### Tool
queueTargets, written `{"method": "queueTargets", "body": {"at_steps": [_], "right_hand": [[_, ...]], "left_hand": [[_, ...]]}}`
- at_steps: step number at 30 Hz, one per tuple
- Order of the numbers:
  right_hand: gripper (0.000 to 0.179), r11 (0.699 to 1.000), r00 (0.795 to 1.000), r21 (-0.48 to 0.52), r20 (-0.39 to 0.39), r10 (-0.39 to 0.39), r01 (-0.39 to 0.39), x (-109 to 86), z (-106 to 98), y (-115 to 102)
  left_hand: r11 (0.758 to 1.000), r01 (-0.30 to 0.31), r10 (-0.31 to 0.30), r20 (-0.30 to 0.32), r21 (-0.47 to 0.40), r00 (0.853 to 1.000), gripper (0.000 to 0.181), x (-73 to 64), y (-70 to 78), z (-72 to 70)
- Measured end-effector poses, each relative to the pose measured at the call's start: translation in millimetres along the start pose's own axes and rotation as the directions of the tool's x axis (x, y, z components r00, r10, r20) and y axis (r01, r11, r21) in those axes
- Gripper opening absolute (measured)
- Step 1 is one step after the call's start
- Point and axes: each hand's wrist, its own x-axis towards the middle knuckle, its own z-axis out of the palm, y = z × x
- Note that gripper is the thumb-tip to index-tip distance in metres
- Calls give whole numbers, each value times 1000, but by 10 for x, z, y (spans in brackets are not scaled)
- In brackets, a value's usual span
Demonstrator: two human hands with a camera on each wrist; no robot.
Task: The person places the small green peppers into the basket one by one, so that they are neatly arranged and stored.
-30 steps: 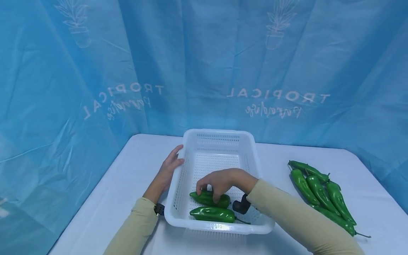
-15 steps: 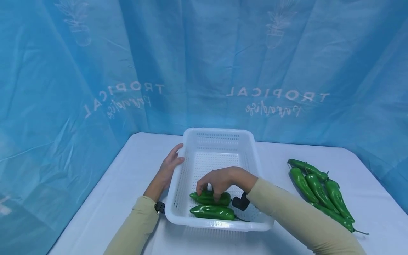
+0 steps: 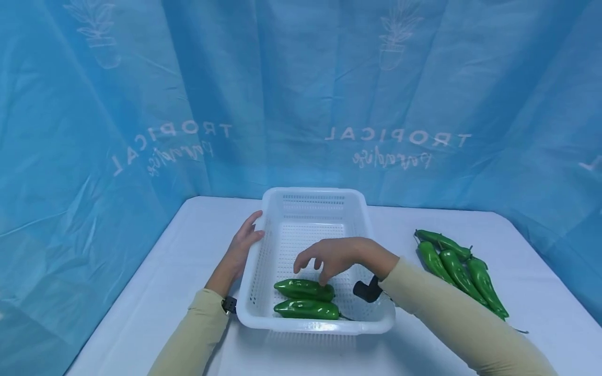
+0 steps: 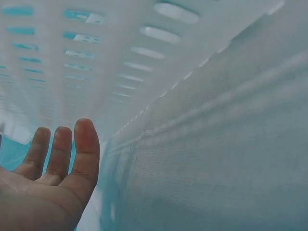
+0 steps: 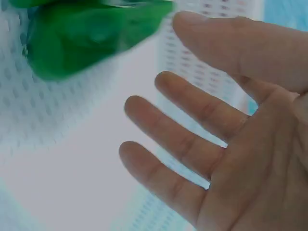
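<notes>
A white plastic basket (image 3: 315, 327) with perforated sides holds two green chili peppers, side by side near its front wall: a rear pepper (image 3: 298, 289) and a front pepper (image 3: 305, 309) with a long stem. Just above the rear pepper hovers my right hand (image 3: 338, 256), its fingers spread and loosely bent around nothing. The right wrist view shows the thumb tip close to a pepper (image 5: 91, 36); whether they touch I cannot tell. At the basket's left side rests my left hand (image 3: 241, 248), its fingers extended along the outer wall (image 4: 120, 53) in the left wrist view.
Several more green chili peppers (image 3: 456, 271) lie in a pile on the white tablecloth (image 3: 202, 230) to the right, partly behind my right sleeve (image 3: 451, 313). A blue printed curtain (image 3: 301, 104) closes off the back and left of the table.
My right hand has let go of the rear pepper and lifted slightly up and to the right. The head view has shifted a little. My left hand stays at the basket.
</notes>
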Motion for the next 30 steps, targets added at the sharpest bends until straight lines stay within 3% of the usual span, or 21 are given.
{"method": "queueTargets", "body": {"at_steps": [5, 12, 18, 22, 30], "right_hand": [[48, 998, 988, 24, -150, -46, 50, -490, -84, 103], [49, 1000, 954, 24, -299, -8, 16, -1233, -52, 382], [50, 996, 900, 48, -427, 87, -74, -1730, 112, 634], [53, 994, 869, 22, -484, 107, -111, -1986, 283, 861], [60, 987, 853, 12, -501, 147, -163, -2227, 575, 1204]], "left_hand": [[1000, -7, 7, 8, -21, 1000, 63, -29, 0, -35], [1000, -11, 11, 3, -29, 1000, 63, -45, -15, -63], [999, -21, 21, 1, -44, 1000, 63, -42, -35, -47], [998, -26, 26, 8, -55, 1000, 63, -26, -37, -18], [999, -20, 20, 14, -43, 1000, 63, -6, -19, 8]]}}
